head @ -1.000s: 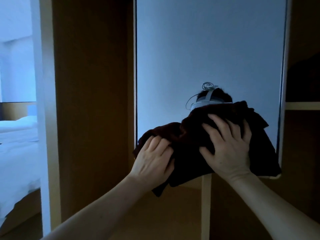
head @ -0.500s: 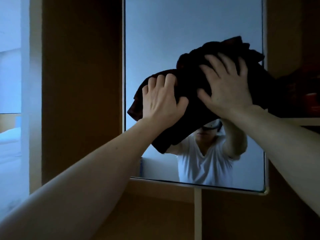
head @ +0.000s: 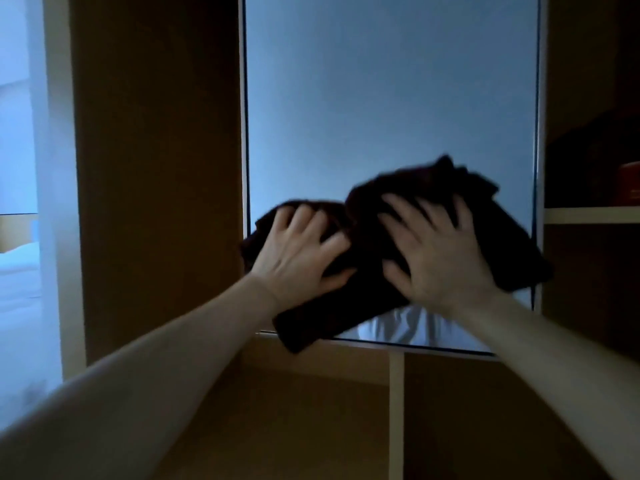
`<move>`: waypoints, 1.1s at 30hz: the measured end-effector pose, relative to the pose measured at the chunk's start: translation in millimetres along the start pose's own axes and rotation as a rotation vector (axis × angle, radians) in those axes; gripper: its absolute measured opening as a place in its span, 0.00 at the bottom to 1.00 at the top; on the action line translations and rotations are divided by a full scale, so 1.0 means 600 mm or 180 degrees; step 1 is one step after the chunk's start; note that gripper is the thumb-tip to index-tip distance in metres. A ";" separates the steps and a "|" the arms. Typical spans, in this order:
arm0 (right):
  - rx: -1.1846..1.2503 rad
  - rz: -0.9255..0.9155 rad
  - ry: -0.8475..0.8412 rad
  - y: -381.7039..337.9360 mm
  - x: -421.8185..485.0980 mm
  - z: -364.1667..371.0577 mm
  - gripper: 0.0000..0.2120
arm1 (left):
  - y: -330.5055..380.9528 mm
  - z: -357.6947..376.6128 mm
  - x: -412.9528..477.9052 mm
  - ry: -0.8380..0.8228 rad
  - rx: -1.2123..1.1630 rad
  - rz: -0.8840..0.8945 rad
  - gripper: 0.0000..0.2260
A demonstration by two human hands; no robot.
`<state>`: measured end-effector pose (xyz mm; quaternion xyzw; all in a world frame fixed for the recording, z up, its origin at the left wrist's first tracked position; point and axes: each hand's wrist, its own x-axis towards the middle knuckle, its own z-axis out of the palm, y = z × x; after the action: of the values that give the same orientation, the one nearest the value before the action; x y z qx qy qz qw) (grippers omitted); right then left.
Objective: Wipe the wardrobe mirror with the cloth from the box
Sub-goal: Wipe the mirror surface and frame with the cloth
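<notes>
A dark bunched cloth (head: 374, 244) lies flat against the lower part of the wardrobe mirror (head: 388, 98), its bottom corner hanging past the mirror's lower edge. My left hand (head: 298, 254) presses on the cloth's left half with fingers spread. On the right half my right hand (head: 436, 254) presses likewise, fingers apart. The mirror reflects pale blue light above the cloth and a strip of white shirt below it. The picture is motion-blurred.
Brown wardrobe panels (head: 156, 168) frame the mirror left and below. A shelf (head: 592, 214) at the right carries a dim reddish object (head: 628, 183). At the far left a white bed (head: 17, 271) shows beyond a pale doorframe (head: 59, 168).
Both hands slid the cloth up the mirror from its lower part, then back down to the bottom edge. The view tilted along with the strokes.
</notes>
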<state>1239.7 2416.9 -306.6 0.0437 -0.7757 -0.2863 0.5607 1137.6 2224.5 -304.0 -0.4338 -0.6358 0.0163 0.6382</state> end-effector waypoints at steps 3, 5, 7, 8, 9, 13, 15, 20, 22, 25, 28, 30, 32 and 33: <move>-0.0037 0.0294 -0.0110 0.052 0.121 -0.028 0.32 | -0.052 -0.023 0.081 0.0034 0.0142 -0.0680 0.18; 0.0000 0.0439 -0.0389 0.080 0.197 -0.054 0.35 | -0.082 -0.042 0.129 -0.0003 0.0191 -0.1134 0.18; 0.0053 0.0400 -0.0393 0.101 0.229 -0.064 0.35 | -0.093 -0.044 0.148 -0.0015 0.0129 -0.1387 0.18; 0.0025 0.0354 -0.0284 0.102 0.222 -0.062 0.34 | -0.089 -0.037 0.142 0.0011 0.0085 -0.1405 0.19; -0.0031 0.0355 -0.0073 0.097 0.204 -0.053 0.33 | -0.081 -0.028 0.129 0.0048 0.0056 -0.1366 0.20; 0.0136 0.0480 0.0404 0.023 0.077 -0.011 0.28 | -0.027 0.011 0.038 0.0160 -0.0011 -0.0921 0.22; 0.0153 0.0290 0.0393 -0.003 0.031 -0.002 0.27 | -0.007 0.016 0.008 0.0151 -0.0128 -0.0714 0.22; -0.0006 0.0061 0.0419 0.051 0.093 -0.012 0.27 | -0.048 0.009 0.078 0.0098 -0.0151 -0.0720 0.24; -0.0114 0.0160 0.0405 0.095 0.156 -0.024 0.27 | -0.077 -0.009 0.140 0.0067 -0.0181 -0.0956 0.26; -0.0147 0.0304 0.0234 0.144 0.234 -0.047 0.32 | -0.114 -0.032 0.224 0.0025 -0.0421 -0.1314 0.27; -0.0125 0.0515 0.0274 0.149 0.256 -0.048 0.32 | -0.114 -0.033 0.246 0.0209 -0.0635 -0.1482 0.25; -0.0149 0.0710 0.0476 0.131 0.229 -0.036 0.30 | -0.093 -0.017 0.221 0.0290 -0.0578 -0.1534 0.25; -0.0100 0.0827 0.0627 0.097 0.180 -0.023 0.28 | -0.062 0.004 0.179 0.0416 -0.0349 -0.1387 0.25; -0.0040 0.0807 0.0640 0.078 0.150 -0.017 0.28 | -0.045 0.015 0.156 0.0497 -0.0250 -0.1283 0.25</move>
<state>1228.0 2416.8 -205.5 -0.0297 -0.7131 -0.2124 0.6674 1133.8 2265.9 -215.6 -0.3223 -0.6584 -0.1701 0.6585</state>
